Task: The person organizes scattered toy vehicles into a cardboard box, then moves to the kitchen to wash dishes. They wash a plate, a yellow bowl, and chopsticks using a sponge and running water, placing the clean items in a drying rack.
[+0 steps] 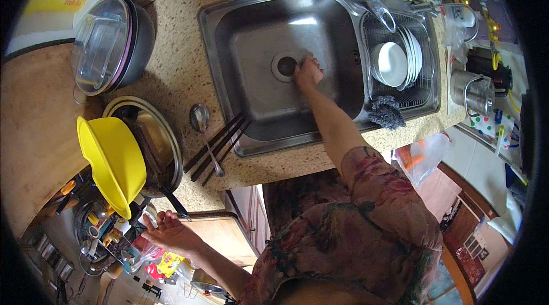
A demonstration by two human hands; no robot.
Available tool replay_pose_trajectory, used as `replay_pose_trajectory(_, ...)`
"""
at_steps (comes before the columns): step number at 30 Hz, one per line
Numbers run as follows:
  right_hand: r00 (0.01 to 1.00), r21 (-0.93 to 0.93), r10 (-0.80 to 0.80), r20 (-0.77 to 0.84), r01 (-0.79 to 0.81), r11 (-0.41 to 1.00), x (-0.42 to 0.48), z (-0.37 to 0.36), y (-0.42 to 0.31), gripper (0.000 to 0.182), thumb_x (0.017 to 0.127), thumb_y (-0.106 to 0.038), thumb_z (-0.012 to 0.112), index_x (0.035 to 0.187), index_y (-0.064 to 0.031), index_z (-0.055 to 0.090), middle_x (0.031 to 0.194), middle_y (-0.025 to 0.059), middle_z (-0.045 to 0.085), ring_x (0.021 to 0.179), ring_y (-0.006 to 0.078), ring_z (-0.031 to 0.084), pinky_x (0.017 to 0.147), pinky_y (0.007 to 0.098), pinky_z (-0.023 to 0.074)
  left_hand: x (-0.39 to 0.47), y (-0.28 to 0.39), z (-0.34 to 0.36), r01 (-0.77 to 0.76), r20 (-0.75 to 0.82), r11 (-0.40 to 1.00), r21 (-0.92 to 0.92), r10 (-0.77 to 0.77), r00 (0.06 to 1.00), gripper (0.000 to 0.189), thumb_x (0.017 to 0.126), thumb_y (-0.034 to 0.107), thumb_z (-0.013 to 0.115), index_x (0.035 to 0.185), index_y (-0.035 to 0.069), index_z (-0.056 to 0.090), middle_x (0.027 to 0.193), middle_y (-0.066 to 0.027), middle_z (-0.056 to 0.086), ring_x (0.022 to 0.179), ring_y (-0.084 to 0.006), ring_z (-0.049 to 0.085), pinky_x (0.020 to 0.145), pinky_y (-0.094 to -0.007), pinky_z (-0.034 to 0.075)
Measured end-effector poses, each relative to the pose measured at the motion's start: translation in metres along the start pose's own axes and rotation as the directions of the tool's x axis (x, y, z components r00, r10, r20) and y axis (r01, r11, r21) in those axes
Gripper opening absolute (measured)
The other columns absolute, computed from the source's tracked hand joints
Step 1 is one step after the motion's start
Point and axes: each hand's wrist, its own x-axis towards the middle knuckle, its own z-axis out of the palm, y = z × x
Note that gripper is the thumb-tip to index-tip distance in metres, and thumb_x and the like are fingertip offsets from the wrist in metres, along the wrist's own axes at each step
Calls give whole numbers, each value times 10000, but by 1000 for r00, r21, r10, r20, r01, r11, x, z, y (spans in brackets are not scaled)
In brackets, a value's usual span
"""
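Note:
My right hand (309,71) is down in the large steel sink basin (257,103), its fingers curled beside the round drain opening (286,66); whether they hold anything is hidden. Away to the left, my left hand (165,230) is held palm up with fingers apart and nothing in it, near the black handle (175,203) of a pan. Dark chopsticks (214,150) lean over the sink's near left rim, with a metal spoon (200,117) across them. In the smaller basin, a wire rack (424,86) holds white bowls (391,65) and plates (412,58).
A yellow plastic basin (116,159) rests on a metal pan (171,146) at left. Stacked bowls with a clear glass dish (96,54) stand behind. A faucet (373,5) reaches over the divider. A dark scouring pad (387,112) lies on the sink's near rim.

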Motion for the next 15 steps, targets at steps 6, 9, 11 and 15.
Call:
replay_pose_trajectory(6, 921, -26, -380, -92, 379, 925, -8, 4, -7, 350, 796, -257, 653, 1101, -110, 565, 1125, 109, 568, 1122, 292, 527, 937, 443, 391, -11, -5, 8, -7, -4, 1000, 25, 8, 1000, 569, 962, 482, 457, 1314, 35, 446, 916, -95, 590, 816, -171, 575, 732, -262, 496)
replay_pose_trajectory(9, 668, -42, -726, -162, 731, 681, -18, 1, -32, 368, 799, -201, 621, 1152, -118, 559, 1193, 99, 551, 1210, 273, 470, 1014, 447, 353, -13, -8, 10, -9, 22, 997, 74, 8, 1000, 570, 964, 483, 453, 1318, 37, 441, 896, -76, 576, 813, -157, 561, 724, -259, 480)
replay_pose_trajectory(11, 497, -116, -843, -204, 843, 525, -22, 3, -53, 370, 798, -176, 608, 1161, -118, 562, 1231, 92, 544, 1233, 266, 456, 1052, 448, 329, -14, -11, 16, 1, 13, 994, 110, -2, 1000, 571, 966, 483, 446, 1321, 36, 437, 884, -68, 568, 801, -151, 554, 711, -253, 472)
replay_pose_trajectory(15, 433, -224, -901, -39, 875, 430, -9, 17, -63, 346, 786, -141, 611, 1129, -109, 592, 1243, 78, 561, 1214, 261, 483, 1087, 450, 300, -24, -10, 42, 65, -32, 994, 86, -62, 998, 472, 961, 395, 437, 1336, 110, 464, 837, -23, 512, 688, -113, 485, 619, -224, 397)
